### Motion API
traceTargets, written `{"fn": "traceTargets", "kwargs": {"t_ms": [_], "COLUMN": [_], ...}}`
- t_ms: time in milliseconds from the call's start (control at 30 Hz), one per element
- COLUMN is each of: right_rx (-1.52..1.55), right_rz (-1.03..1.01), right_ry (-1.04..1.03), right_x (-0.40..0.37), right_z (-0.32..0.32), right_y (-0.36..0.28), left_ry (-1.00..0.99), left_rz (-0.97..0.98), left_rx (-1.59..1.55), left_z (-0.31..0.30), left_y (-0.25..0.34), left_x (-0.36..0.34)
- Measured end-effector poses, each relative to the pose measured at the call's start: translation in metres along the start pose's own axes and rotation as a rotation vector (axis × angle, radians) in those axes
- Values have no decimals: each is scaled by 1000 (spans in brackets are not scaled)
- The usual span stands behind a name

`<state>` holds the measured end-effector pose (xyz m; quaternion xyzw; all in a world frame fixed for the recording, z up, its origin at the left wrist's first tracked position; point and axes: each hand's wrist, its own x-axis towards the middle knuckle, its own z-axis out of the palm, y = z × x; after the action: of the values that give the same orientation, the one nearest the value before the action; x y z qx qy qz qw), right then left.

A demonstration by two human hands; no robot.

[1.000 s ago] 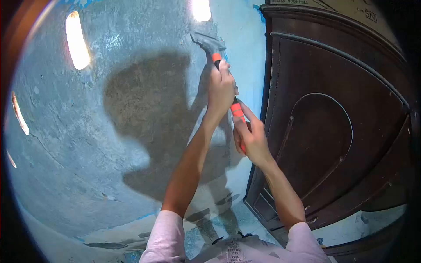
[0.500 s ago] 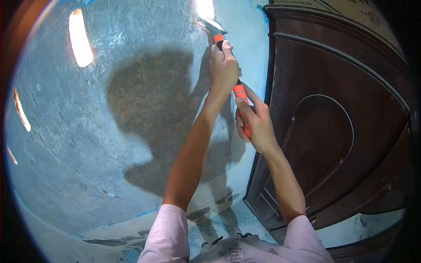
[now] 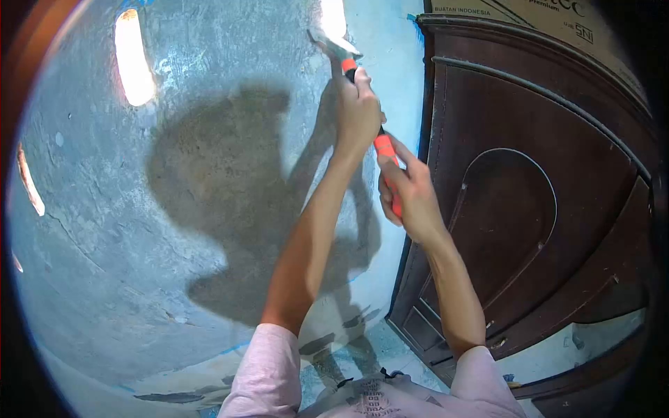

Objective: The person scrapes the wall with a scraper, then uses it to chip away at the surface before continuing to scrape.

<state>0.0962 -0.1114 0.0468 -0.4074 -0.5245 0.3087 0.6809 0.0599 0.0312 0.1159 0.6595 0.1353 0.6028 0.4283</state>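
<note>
A scraper with an orange-and-black handle (image 3: 382, 146) points up at the blue-grey wall (image 3: 139, 209); its metal blade (image 3: 333, 43) lies against the wall near a bright light patch. My left hand (image 3: 358, 111) grips the upper part of the handle just below the blade. My right hand (image 3: 407, 191) grips the lower end of the same handle. Both arms reach up and forward, with white short sleeves at the bottom of the view.
A dark brown carved wooden door (image 3: 536, 209) stands close on the right, its frame edge beside my right hand. Bright light patches (image 3: 134, 59) mark the wall upper left. The wall shows scraped patches and peeling paint low down (image 3: 174, 397).
Both hands have pushed the scraper upward along the wall; the blade has moved from below the light patch up to its edge.
</note>
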Motion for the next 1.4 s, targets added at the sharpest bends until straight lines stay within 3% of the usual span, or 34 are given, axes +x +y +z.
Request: {"fn": "traceTargets", "kwargs": {"t_ms": [133, 267, 367, 533, 700, 933, 1067, 1233, 1333, 1400], "right_rx": [-40, -45, 25, -110, -52, -114, -166, -61, -82, -72], "right_rz": [35, -34, 3, 10, -17, 11, -51, -9, 14, 34], "right_ry": [-6, 42, -4, 17, -7, 16, -6, -5, 13, -2], "right_x": [-25, -1, 6, -18, 1, -16, 6, -1, -13, -8], "right_z": [4, 4, 3, 2, 0, -5, -6, 1, 6, 8], "right_y": [35, 18, -8, 26, -1, 19, -5, -5, 13, 8], "left_ry": [32, -68, 26, 0, 11, 9, 51, 28, 22, 8], "left_rz": [-94, -11, 23, -77, 47, -112, 82, 65, -80, -5], "left_rx": [5, 160, 154, 1, 95, -75, -4, -3, -50, -6], "left_z": [-12, -8, 2, -9, 1, 0, 5, -2, -9, -8], "left_y": [-19, 0, 21, -17, -4, -18, 8, 7, -5, 1], "left_x": [-37, -6, 6, -25, 2, -23, 4, -2, -16, -4]}}
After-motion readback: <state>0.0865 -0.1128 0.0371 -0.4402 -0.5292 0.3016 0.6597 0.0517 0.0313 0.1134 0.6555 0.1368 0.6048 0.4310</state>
